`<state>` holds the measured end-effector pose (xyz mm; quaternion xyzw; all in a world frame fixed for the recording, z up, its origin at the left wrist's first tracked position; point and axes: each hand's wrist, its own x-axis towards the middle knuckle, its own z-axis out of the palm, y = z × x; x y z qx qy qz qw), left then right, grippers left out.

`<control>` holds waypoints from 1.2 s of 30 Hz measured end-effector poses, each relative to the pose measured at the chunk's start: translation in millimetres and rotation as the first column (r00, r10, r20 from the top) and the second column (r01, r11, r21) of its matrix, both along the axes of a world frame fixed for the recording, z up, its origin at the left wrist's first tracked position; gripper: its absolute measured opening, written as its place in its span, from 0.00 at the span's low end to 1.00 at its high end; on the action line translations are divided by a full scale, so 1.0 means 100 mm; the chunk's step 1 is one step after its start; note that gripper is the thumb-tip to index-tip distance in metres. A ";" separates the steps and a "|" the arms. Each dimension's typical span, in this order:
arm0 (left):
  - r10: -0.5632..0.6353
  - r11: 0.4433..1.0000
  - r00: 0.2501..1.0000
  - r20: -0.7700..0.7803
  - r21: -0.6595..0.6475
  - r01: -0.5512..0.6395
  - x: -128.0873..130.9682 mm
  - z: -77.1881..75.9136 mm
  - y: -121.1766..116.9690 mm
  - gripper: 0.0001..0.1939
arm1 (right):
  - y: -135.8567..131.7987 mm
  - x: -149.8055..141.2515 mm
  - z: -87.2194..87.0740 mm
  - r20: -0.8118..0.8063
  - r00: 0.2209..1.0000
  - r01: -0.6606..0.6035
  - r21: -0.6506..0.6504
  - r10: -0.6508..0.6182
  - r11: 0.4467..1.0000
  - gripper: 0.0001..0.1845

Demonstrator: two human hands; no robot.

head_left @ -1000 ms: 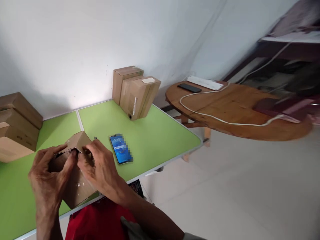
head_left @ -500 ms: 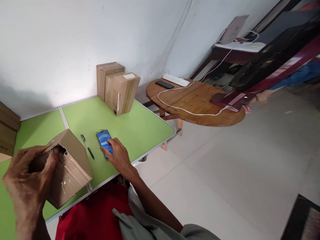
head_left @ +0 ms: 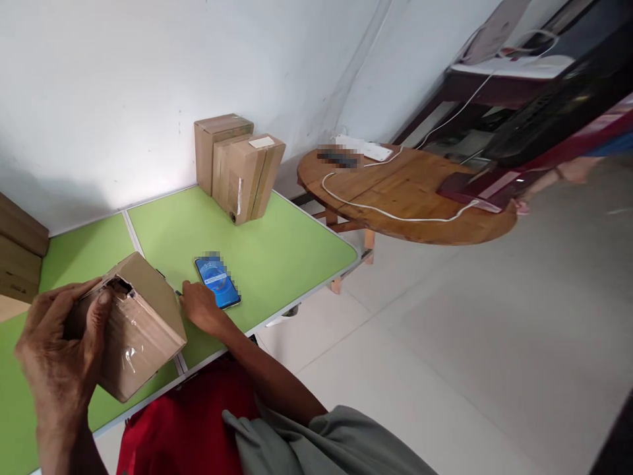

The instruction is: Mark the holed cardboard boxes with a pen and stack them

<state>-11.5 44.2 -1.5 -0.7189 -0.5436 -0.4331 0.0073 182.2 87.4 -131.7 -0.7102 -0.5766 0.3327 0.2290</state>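
- Read "5:2" on phone [head_left: 217,280]; remainder blurred.
- Grasped in left hand [head_left: 64,343]: torn, taped cardboard box [head_left: 148,323], tilted over green table [head_left: 281,257].
- Seen at pen [head_left: 179,293]: right hand [head_left: 200,307]; cannot tell whether gripping.

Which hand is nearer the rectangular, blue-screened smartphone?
Right. The right hand is just left of the smartphone; the left hand is farther left, on the torn brown cardboard box.

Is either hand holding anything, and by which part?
The left hand holds the cardboard box beside its torn opening. The right hand is at the pen; grip unclear.
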 end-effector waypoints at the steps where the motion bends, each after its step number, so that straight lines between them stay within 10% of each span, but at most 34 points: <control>1: -0.006 1.000 1.000 -0.002 0.024 0.006 -0.01 -0.01 0.01 0.18 | 0.00 0.06 0.00 -0.038 0.999 0.017 0.019 -0.016 1.000 0.04; 6: -0.040 0.997 0.999 -0.014 0.062 0.040 0.00 -0.06 0.04 0.23 | -0.14 0.33 0.28 -0.363 0.930 0.139 0.201 -0.058 0.970 0.08; 9: -0.074 0.992 0.996 -0.043 0.099 0.078 0.05 -0.11 0.04 0.22 | -0.31 0.30 0.56 -0.773 0.604 0.209 0.391 0.196 0.897 0.14; 12: -0.082 0.980 0.994 -0.072 0.178 0.094 0.10 -0.16 0.04 0.19 | -0.48 0.15 0.79 -0.848 0.332 0.231 0.497 0.412 0.836 0.20; 26: -0.109 0.977 0.986 -0.124 0.170 0.130 0.15 -0.18 0.01 0.18 | -0.52 0.01 0.88 -0.644 0.677 0.238 0.650 0.356 0.722 0.12; 36: -0.100 0.977 0.986 -0.133 0.172 0.122 0.15 -0.19 0.00 0.18 | -0.60 0.23 1.00 -0.564 0.713 0.098 0.668 0.416 0.738 0.10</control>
